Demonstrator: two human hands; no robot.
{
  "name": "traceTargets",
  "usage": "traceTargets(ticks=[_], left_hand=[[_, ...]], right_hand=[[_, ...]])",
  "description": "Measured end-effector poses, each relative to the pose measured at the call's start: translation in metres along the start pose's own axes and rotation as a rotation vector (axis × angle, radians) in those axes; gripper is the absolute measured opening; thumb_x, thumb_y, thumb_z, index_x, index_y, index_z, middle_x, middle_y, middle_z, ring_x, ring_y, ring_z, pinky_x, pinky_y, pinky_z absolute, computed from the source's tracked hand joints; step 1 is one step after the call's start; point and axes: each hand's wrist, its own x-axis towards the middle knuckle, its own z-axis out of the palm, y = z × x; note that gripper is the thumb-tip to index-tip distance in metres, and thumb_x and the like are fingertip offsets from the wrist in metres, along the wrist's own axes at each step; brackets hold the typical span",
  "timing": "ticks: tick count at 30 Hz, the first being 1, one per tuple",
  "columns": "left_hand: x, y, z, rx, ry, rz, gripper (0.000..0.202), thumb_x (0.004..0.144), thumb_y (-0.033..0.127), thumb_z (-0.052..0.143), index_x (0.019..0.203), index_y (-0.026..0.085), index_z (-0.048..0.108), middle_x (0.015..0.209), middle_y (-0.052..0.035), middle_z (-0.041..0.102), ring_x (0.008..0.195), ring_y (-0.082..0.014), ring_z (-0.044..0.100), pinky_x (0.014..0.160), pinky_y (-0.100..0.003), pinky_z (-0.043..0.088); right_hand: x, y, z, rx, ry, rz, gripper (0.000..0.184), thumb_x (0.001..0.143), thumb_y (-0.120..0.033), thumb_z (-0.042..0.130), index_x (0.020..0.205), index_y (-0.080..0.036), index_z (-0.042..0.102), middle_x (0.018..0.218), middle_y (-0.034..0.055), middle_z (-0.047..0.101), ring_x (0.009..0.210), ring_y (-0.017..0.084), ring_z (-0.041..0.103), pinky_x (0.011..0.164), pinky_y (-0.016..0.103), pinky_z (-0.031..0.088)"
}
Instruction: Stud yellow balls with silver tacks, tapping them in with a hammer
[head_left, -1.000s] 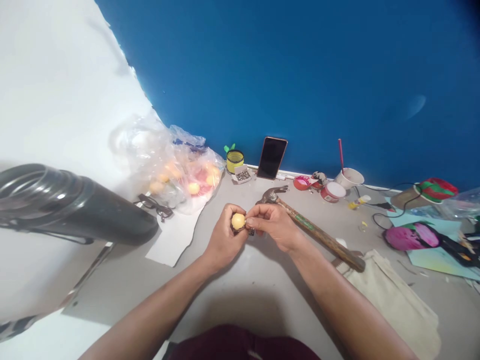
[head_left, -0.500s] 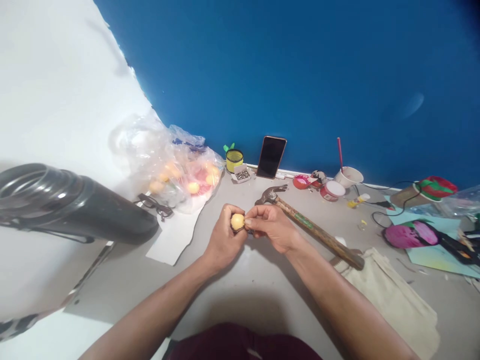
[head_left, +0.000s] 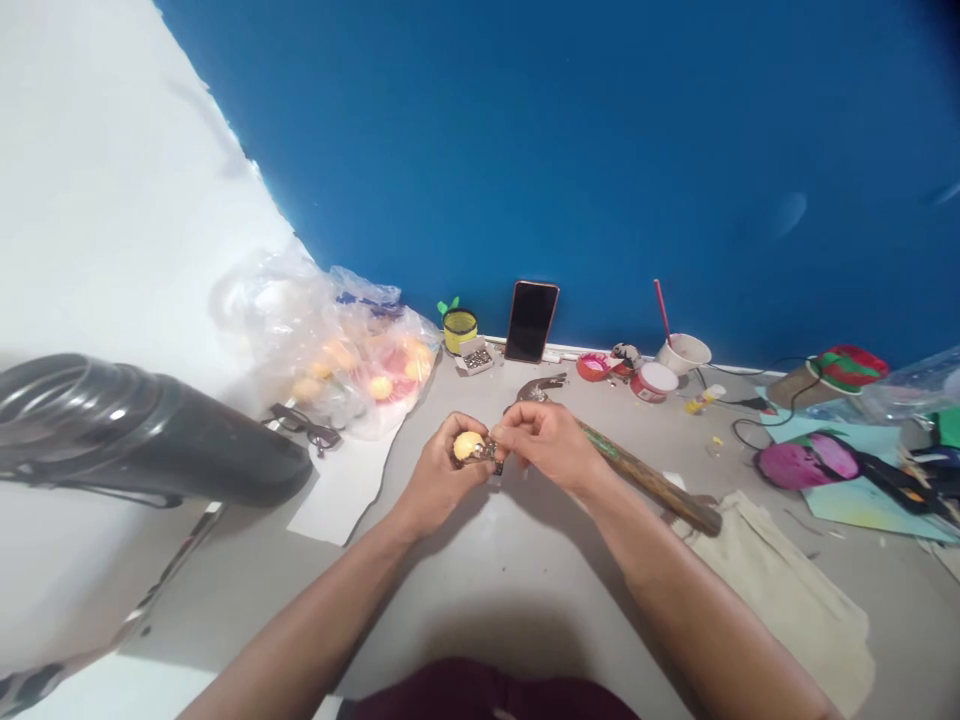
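A small round yellow ball [head_left: 469,446] sits in the fingers of my left hand [head_left: 431,485], which is closed around it. Dark and shiny metal-looking bits [head_left: 486,453] show along the ball's lower right side; their kind is too small to tell. The thumb and forefinger of my right hand [head_left: 551,445] pinch together right beside those bits, and what they hold is hidden. Just behind my right hand lies a claw hammer [head_left: 649,480], its wooden handle slanting toward the lower right and partly covered by that hand.
At the back stand a yellow cup [head_left: 460,330], a small box of shiny pieces [head_left: 475,358], a phone [head_left: 531,322] and a white cup [head_left: 684,354]. Left are a dark flask [head_left: 202,435], glasses [head_left: 307,425] and a plastic bag [head_left: 345,350]. Beige cloth [head_left: 780,590] lies right.
My right fingers have come slightly away from the ball's side, and more of the shiny bits show there. The whole view has shifted a little.
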Motion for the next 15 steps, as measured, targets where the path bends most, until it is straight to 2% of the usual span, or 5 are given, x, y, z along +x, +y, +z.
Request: traceTargets(ticks=[4, 7, 10, 12, 15], left_hand=[[0.005, 0.0, -0.006, -0.198, -0.065, -0.013, 0.038, 0.068, 0.019, 0.077, 0.097, 0.019, 0.052, 0.082, 0.0036, 0.059, 0.059, -0.0062, 0.051, 0.057, -0.022, 0.04], [0.01, 0.002, -0.01, -0.217, 0.025, 0.024, 0.045, 0.066, 0.018, 0.08, 0.103, 0.019, 0.054, 0.092, 0.0007, 0.064, 0.061, -0.0067, 0.055, 0.06, -0.024, 0.045], [0.014, 0.004, -0.012, -0.215, 0.114, 0.022, 0.046, 0.065, 0.021, 0.082, 0.103, 0.018, 0.055, 0.101, -0.0036, 0.067, 0.065, -0.0075, 0.056, 0.062, -0.025, 0.047], [0.015, 0.003, -0.013, -0.195, 0.144, 0.013, 0.046, 0.065, 0.022, 0.082, 0.103, 0.017, 0.058, 0.101, -0.0033, 0.066, 0.065, -0.0068, 0.054, 0.061, -0.024, 0.046], [0.016, 0.0, -0.014, -0.148, 0.157, 0.014, 0.047, 0.064, 0.023, 0.08, 0.107, 0.017, 0.062, 0.088, 0.0016, 0.061, 0.062, -0.0057, 0.049, 0.058, -0.021, 0.042]], right_hand=[[0.007, 0.002, -0.019, -0.511, 0.18, -0.068, 0.02, 0.085, -0.034, 0.065, 0.071, -0.02, 0.062, 0.073, 0.0013, 0.073, 0.064, 0.014, 0.059, 0.061, 0.027, 0.039], [0.012, 0.006, -0.033, -0.925, 0.23, -0.033, 0.015, 0.088, -0.031, 0.062, 0.077, -0.022, 0.066, 0.084, 0.0032, 0.074, 0.076, 0.019, 0.063, 0.065, 0.029, 0.037], [0.017, 0.012, -0.046, -1.194, 0.344, 0.018, 0.016, 0.09, -0.034, 0.063, 0.095, -0.021, 0.069, 0.101, 0.0108, 0.074, 0.096, 0.025, 0.065, 0.069, 0.031, 0.039], [0.021, 0.017, -0.054, -1.296, 0.325, 0.097, 0.023, 0.088, -0.037, 0.068, 0.101, -0.018, 0.069, 0.108, 0.0153, 0.072, 0.106, 0.029, 0.063, 0.072, 0.032, 0.041], [0.027, 0.024, -0.063, -1.333, 0.189, 0.229, 0.026, 0.084, -0.038, 0.073, 0.098, -0.017, 0.069, 0.105, 0.0158, 0.072, 0.104, 0.03, 0.064, 0.073, 0.033, 0.041]])
